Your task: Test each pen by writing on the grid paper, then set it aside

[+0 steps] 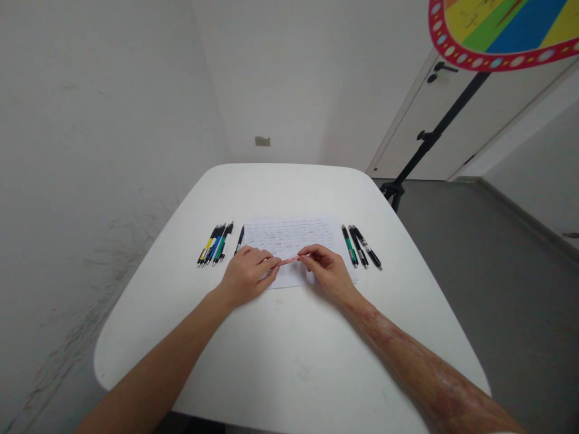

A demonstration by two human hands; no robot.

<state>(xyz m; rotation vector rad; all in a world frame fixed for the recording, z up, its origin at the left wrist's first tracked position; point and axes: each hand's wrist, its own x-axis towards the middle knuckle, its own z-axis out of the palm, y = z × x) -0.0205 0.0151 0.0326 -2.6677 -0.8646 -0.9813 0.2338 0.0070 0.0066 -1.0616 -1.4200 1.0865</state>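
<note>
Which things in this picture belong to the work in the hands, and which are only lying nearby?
Seemingly part of the work:
slim pink item, held by left hand and right hand
written paper beneath

Seemingly just nearby:
left-side pens
right-side pens
colourful wheel, beyond the table

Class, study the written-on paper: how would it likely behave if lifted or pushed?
The paper would probably flop if lifted by one edge, since it looks thin. It may slide easily, as the table looks smooth. A leftward push would likely nudge the dark pen beside its left edge.
</note>
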